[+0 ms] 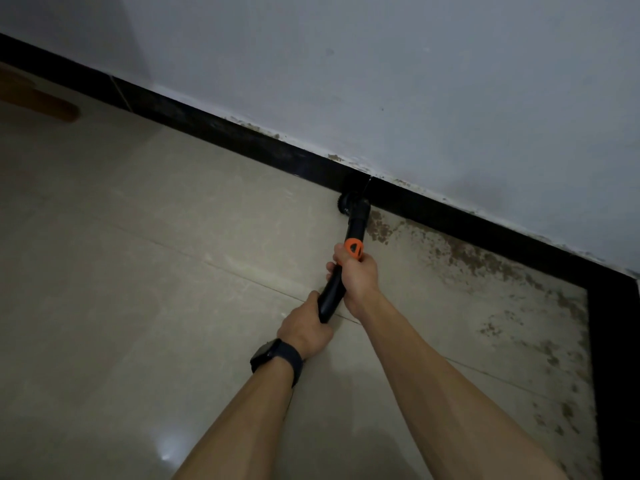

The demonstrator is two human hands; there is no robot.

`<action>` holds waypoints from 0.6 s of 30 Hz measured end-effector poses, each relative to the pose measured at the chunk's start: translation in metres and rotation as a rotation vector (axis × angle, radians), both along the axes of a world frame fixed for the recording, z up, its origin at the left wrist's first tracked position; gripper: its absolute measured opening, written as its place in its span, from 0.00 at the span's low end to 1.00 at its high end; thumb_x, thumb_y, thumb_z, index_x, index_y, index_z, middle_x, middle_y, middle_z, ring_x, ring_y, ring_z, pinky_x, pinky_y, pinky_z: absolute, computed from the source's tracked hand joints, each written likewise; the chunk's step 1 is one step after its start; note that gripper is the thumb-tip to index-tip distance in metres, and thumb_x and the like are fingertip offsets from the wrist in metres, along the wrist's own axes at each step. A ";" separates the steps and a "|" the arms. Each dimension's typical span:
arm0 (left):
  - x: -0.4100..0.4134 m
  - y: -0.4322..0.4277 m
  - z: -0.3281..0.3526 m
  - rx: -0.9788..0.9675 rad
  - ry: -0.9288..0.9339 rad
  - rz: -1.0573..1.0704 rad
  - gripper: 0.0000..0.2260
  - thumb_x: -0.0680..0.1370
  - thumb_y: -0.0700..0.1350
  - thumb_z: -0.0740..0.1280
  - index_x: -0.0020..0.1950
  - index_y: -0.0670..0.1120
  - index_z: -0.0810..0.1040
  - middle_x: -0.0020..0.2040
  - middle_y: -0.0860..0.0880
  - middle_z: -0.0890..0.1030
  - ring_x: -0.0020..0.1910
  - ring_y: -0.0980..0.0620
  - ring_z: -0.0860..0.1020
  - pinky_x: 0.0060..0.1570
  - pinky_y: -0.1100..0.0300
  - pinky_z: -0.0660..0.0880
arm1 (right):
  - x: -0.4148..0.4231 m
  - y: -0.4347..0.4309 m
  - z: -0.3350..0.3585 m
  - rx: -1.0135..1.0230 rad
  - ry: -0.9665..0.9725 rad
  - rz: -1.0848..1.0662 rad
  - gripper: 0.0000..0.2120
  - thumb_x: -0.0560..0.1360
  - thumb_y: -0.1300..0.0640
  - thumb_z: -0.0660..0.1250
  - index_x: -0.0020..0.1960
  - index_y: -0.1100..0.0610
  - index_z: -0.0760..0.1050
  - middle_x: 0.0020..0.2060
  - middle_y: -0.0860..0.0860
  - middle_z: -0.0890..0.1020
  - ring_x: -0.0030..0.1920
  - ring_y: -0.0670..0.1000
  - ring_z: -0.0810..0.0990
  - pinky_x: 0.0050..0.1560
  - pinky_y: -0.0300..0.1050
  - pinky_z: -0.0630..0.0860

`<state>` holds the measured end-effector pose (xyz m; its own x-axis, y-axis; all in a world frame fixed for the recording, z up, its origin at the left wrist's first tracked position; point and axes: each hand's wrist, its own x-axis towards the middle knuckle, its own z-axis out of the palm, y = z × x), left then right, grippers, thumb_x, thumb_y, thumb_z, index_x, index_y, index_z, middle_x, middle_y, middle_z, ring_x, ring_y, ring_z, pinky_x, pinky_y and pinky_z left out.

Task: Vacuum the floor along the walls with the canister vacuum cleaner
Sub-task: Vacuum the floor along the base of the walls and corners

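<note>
A black vacuum wand (356, 225) with an orange collar (354, 248) points down at the floor. Its round brush nozzle (347, 203) sits on the beige tiles right against the black baseboard (242, 140). My right hand (356, 275) grips the wand just below the orange collar. My left hand (306, 329), with a dark watch on the wrist, grips the curved black handle (330, 301) lower down. The canister and hose are out of view.
The grey wall (381, 81) runs diagonally from upper left to right. Brown dirt patches (467, 258) cover the tiles to the right of the nozzle, toward the corner (623, 282). A wooden piece of furniture (38, 98) shows at far left.
</note>
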<state>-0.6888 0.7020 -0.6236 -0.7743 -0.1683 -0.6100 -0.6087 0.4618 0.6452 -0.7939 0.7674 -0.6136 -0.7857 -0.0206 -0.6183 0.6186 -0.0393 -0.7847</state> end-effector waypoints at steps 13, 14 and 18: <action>0.083 -0.031 0.009 -0.103 -0.072 -0.201 0.12 0.71 0.40 0.65 0.47 0.57 0.71 0.42 0.51 0.79 0.40 0.49 0.77 0.34 0.60 0.68 | 0.103 0.005 -0.013 -0.141 -0.148 -0.112 0.10 0.82 0.57 0.68 0.61 0.58 0.71 0.44 0.51 0.79 0.38 0.48 0.81 0.45 0.50 0.79; 0.086 -0.031 0.009 -0.105 -0.084 -0.210 0.12 0.71 0.40 0.65 0.45 0.57 0.70 0.41 0.52 0.79 0.39 0.49 0.77 0.34 0.60 0.68 | 0.108 0.004 -0.015 -0.127 -0.141 -0.133 0.10 0.83 0.56 0.67 0.60 0.58 0.71 0.43 0.51 0.79 0.37 0.48 0.81 0.45 0.50 0.79; 0.081 -0.023 0.011 -0.090 -0.092 -0.231 0.12 0.70 0.40 0.64 0.42 0.58 0.69 0.39 0.54 0.78 0.39 0.50 0.78 0.33 0.61 0.68 | 0.108 0.014 -0.013 -0.051 -0.116 -0.205 0.13 0.83 0.56 0.66 0.64 0.61 0.71 0.42 0.51 0.78 0.35 0.46 0.80 0.40 0.45 0.79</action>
